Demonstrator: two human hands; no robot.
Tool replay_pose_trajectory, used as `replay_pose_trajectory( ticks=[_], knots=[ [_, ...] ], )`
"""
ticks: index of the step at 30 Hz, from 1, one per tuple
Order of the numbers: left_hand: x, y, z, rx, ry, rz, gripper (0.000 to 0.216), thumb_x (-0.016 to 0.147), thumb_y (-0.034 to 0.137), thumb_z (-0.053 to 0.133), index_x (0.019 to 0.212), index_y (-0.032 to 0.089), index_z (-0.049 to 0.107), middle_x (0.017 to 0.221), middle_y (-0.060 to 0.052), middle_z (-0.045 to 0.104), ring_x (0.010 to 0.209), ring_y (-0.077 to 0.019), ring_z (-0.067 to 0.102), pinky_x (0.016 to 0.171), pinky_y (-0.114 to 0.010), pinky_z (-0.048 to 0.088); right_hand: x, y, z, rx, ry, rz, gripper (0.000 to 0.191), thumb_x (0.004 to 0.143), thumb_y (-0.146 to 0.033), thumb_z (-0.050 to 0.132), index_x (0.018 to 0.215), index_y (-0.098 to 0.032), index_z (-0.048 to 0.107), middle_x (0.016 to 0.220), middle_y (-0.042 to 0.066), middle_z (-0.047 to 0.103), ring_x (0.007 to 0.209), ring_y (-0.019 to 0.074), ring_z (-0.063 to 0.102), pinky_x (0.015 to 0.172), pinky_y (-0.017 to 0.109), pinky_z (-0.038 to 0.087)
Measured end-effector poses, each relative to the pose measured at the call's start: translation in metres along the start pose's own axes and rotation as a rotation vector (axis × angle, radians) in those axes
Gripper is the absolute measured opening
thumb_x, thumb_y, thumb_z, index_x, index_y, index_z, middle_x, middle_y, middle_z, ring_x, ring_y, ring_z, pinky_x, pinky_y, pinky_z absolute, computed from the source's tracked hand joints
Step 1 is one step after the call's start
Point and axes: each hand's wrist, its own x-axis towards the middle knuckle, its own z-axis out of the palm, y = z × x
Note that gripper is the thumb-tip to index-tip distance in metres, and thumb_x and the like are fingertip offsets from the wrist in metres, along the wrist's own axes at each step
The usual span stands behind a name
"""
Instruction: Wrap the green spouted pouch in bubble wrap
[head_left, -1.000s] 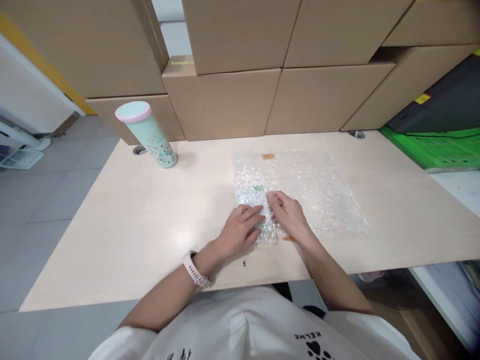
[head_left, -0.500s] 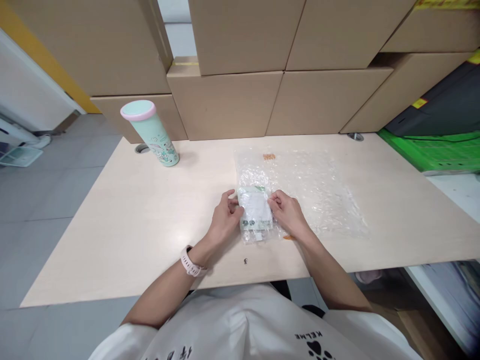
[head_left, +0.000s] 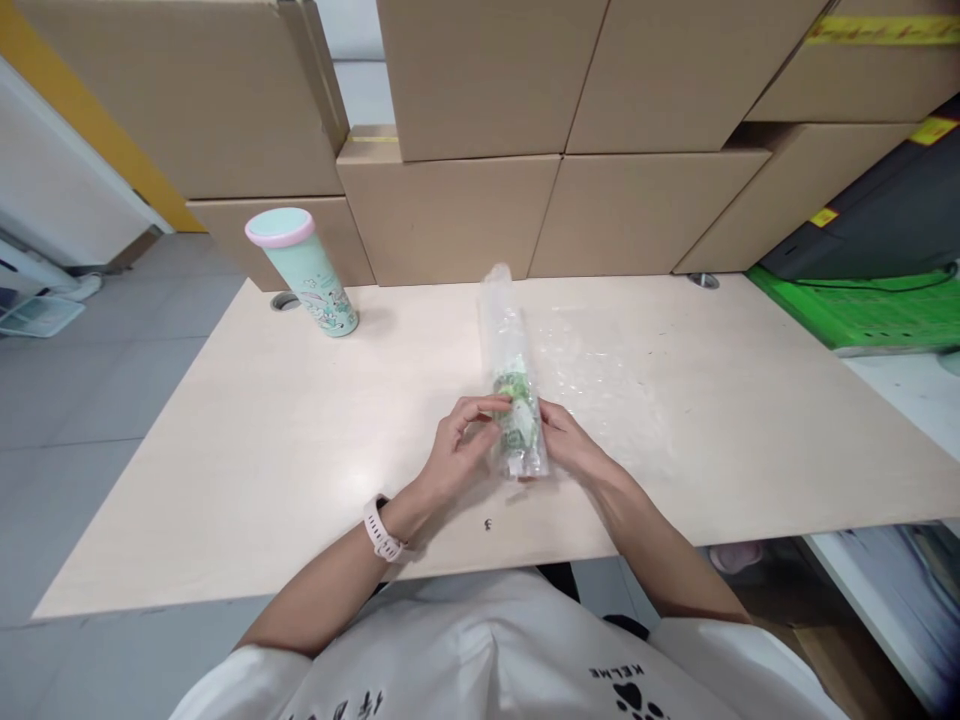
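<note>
A small green-and-white packet (head_left: 519, 412) shows through clear bubble wrap (head_left: 504, 320) folded around it. The wrap's far end reaches toward the boxes, and a flat part of it spreads to the right. My right hand (head_left: 574, 438) grips the packet's right edge through the wrap, fingertips partly hidden behind it. At the left side, my left hand (head_left: 465, 440) has its index finger stretched over the packet and the thumb apart below. These fingers touch the wrap without closing on it.
A mint tumbler (head_left: 307, 270) with a pink rim stands at the table's back left. Cardboard boxes (head_left: 457, 220) are stacked along the back edge. On the right is a green crate (head_left: 885, 310) under a dark case (head_left: 862, 220). The light wooden table (head_left: 300, 440) ends near my body.
The packet has turned from lying flat, white face up, to showing a narrow green side. The bubble wrap has folded over with it, and my left fingers have moved onto it.
</note>
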Motion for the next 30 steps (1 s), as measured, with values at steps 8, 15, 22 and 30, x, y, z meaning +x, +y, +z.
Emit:
replay_pose_trajectory(
  ticks=[8, 15, 22, 30],
  knots=[
    [-0.004, -0.012, 0.007, 0.632, -0.186, 0.229, 0.025, 0.091, 0.021, 0.058, 0.113, 0.024, 0.069, 0.135, -0.008, 0.066, 0.124, -0.0297, 0.053, 0.104, -0.048, 0.041, -0.002, 0.003, -0.012, -0.318, 0.045, 0.018, 0.014, 0.079, -0.025, 0.058, 0.077, -0.019, 0.07, 0.073, 0.001, 0.069, 0.072, 0.0202, 0.064, 0.063, 0.028, 0.045],
    [-0.006, -0.02, 0.014, 0.817, -0.309, 0.241, 0.034, 0.094, 0.02, 0.053, 0.126, 0.023, 0.065, 0.145, -0.01, 0.059, 0.134, -0.0324, 0.047, 0.105, -0.051, 0.036, -0.008, -0.003, -0.032, -0.506, 0.431, 0.026, 0.025, 0.092, -0.036, 0.052, 0.091, -0.021, 0.072, 0.069, 0.001, 0.067, 0.062, 0.0179, 0.059, 0.062, 0.029, 0.042],
    [-0.008, -0.018, 0.011, 0.657, -0.019, 0.1, 0.043, 0.088, 0.017, 0.058, 0.13, 0.022, 0.061, 0.15, -0.013, 0.051, 0.134, -0.0333, 0.044, 0.11, -0.053, 0.035, -0.012, -0.013, -0.021, -0.445, 0.095, -0.029, 0.023, 0.094, -0.041, 0.054, 0.097, -0.022, 0.068, 0.07, -0.002, 0.06, 0.062, 0.0156, 0.055, 0.061, 0.028, 0.043],
    [0.003, -0.012, -0.002, -0.063, 0.264, -0.267, 0.059, 0.088, 0.028, 0.066, 0.141, 0.026, 0.042, 0.136, -0.013, 0.058, 0.111, -0.022, 0.064, 0.098, -0.04, 0.05, -0.011, -0.005, -0.018, -0.391, 0.015, -0.056, 0.04, 0.099, -0.051, 0.049, 0.122, -0.022, 0.062, 0.102, 0.007, 0.066, 0.086, 0.02, 0.063, 0.08, 0.037, 0.053]
  ],
)
